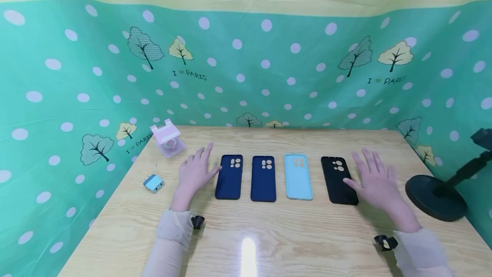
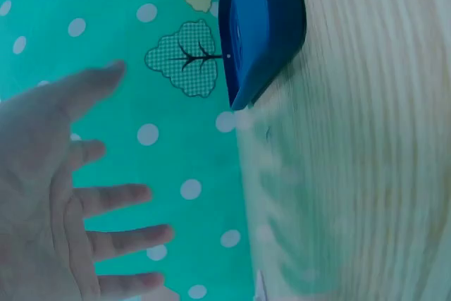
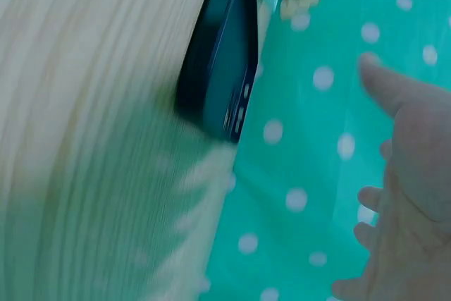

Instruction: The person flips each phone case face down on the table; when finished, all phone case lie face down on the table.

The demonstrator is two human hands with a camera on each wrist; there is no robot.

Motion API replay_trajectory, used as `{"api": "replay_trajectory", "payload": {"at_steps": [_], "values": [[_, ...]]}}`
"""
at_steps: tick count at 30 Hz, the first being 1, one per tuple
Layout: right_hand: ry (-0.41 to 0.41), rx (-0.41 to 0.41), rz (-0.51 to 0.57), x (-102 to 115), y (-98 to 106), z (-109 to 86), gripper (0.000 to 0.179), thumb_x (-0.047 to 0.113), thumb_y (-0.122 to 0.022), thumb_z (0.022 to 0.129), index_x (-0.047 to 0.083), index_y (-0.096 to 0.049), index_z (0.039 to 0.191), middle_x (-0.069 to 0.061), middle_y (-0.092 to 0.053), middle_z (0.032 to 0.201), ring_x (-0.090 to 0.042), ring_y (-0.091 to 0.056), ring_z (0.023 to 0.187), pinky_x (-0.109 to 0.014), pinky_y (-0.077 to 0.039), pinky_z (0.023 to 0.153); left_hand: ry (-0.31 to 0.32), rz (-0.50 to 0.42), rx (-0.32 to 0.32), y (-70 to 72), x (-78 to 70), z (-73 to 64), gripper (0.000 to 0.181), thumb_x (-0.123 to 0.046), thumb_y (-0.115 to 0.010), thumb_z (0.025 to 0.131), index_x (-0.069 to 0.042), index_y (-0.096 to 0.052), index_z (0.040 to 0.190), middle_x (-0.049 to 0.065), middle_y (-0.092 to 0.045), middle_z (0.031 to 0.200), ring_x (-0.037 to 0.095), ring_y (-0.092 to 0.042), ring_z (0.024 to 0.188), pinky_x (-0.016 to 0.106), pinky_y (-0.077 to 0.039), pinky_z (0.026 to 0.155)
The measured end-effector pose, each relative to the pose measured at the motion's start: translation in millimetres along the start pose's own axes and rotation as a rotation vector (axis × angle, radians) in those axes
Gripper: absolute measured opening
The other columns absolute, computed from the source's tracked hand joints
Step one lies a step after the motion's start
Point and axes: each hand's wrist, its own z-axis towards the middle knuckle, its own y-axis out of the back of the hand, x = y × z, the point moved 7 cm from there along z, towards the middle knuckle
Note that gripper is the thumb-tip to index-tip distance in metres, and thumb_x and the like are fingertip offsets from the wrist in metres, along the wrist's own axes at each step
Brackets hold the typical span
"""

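Note:
Two dark blue phone cases, a left one point(image 1: 229, 178) and a second one point(image 1: 263, 181), lie in a row with a light blue phone case point(image 1: 298, 178) and a black phone case point(image 1: 338, 183). My left hand point(image 1: 194, 170) is spread just left of the first dark blue case, holding nothing; in the left wrist view its fingers are apart and the blue case point(image 2: 264, 26) lies beyond the thumb. My right hand point(image 1: 378, 185) hovers with spread fingers at the right of the black case, its thumb overlapping that case's edge in the head view; whether they touch I cannot tell.
A pink folding stand point(image 1: 168, 140) stands at the table's back left, with a small blue and white charger block point(image 1: 154, 183) in front of it. To the right is a black round-based stand point(image 1: 436, 198). A green dotted curtain point(image 1: 265, 63) hangs behind the wooden table point(image 1: 292, 238).

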Motion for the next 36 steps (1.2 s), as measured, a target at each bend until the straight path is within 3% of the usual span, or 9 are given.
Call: {"api": "replay_trajectory", "payload": {"at_steps": [5,8,12,15,18,24,32,35,36], "values": [[0.123,-0.041,-0.052,44.3,-1.8,19.0,0.077,0.032,-0.072,0.086,0.004,-0.034,0.147,-0.032,-0.036,0.144,-0.054,-0.035,0.129,-0.072,-0.032,0.098,-0.006,-0.065,0.001,-3.8,1.0,1.3,0.082,-0.044,-0.07,0.086,-0.014,-0.031,0.151,0.022,-0.061,0.122,0.04,-0.063,0.099,0.053,-0.053,0.075],[0.158,0.001,0.013,72.2,-8.5,29.9,0.071,0.027,-0.072,0.087,0.002,-0.039,0.144,-0.03,-0.047,0.137,-0.049,-0.047,0.122,-0.062,-0.043,0.095,-0.004,-0.118,0.017,-6.9,1.4,1.9,0.074,-0.037,-0.072,0.085,-0.011,-0.04,0.147,0.019,-0.066,0.115,0.036,-0.066,0.096,0.051,-0.054,0.072],[0.185,0.081,0.126,111.0,-22.6,42.4,0.061,0.024,-0.071,0.088,0.004,-0.048,0.14,-0.022,-0.061,0.124,-0.035,-0.064,0.104,-0.045,-0.056,0.076,0.001,-0.155,0.044,-12.3,2.3,3.3,0.064,-0.032,-0.073,0.086,-0.008,-0.049,0.14,0.015,-0.069,0.112,0.032,-0.067,0.096,0.048,-0.054,0.076],[0.216,0.147,0.212,142.8,-33.0,51.9,0.053,0.022,-0.07,0.089,0.005,-0.053,0.135,-0.015,-0.067,0.114,-0.026,-0.068,0.096,-0.037,-0.057,0.072,0.014,-0.169,0.074,-18.2,3.9,5.0,0.061,-0.029,-0.074,0.085,-0.006,-0.051,0.137,0.014,-0.069,0.108,0.03,-0.067,0.093,0.046,-0.054,0.075],[0.257,0.199,0.295,172.5,-44.2,61.4,0.049,0.019,-0.07,0.089,0.004,-0.054,0.134,-0.009,-0.069,0.105,-0.022,-0.067,0.095,-0.034,-0.056,0.077,0.036,-0.185,0.112,-24.1,6.0,5.5,0.06,-0.027,-0.074,0.085,-0.006,-0.053,0.136,0.013,-0.069,0.105,0.028,-0.067,0.092,0.045,-0.054,0.076],[0.243,0.304,0.454,218.3,-67.9,76.8,0.048,0.015,-0.069,0.089,0.005,-0.055,0.134,-0.003,-0.068,0.098,-0.013,-0.064,0.089,-0.029,-0.054,0.077,0.06,-0.229,0.15,-30.8,8.4,5.2,0.056,-0.024,-0.074,0.085,-0.003,-0.055,0.133,0.011,-0.07,0.1,0.025,-0.067,0.089,0.045,-0.054,0.076],[0.184,0.322,0.539,254.3,-93.8,94.7,0.044,0.011,-0.066,0.091,0.001,-0.055,0.132,-0.002,-0.068,0.089,-0.011,-0.063,0.077,-0.041,-0.054,0.083,0.055,-0.254,0.205,-39.9,6.8,6.1,0.053,-0.023,-0.074,0.085,-0.002,-0.056,0.131,0.006,-0.07,0.088,0.02,-0.066,0.081,0.041,-0.053,0.075],[0.118,0.323,0.528,259.5,-102.8,100.7,0.046,0.014,-0.068,0.09,0.003,-0.056,0.133,-0.003,-0.069,0.09,-0.011,-0.063,0.075,-0.035,-0.054,0.079,0.06,-0.261,0.214,-42.8,6.1,7.6,0.052,-0.022,-0.073,0.085,-0.002,-0.057,0.13,0.006,-0.07,0.087,0.019,-0.065,0.08,0.041,-0.053,0.074],[0.1,0.324,0.527,260.6,-106.2,102.6,0.047,0.014,-0.069,0.089,0.003,-0.056,0.133,-0.004,-0.069,0.09,-0.011,-0.063,0.074,-0.031,-0.053,0.07,0.063,-0.262,0.216,-43.3,5.8,7.9,0.051,-0.022,-0.073,0.085,-0.002,-0.057,0.13,0.006,-0.07,0.087,0.019,-0.065,0.08,0.04,-0.053,0.074]]}}
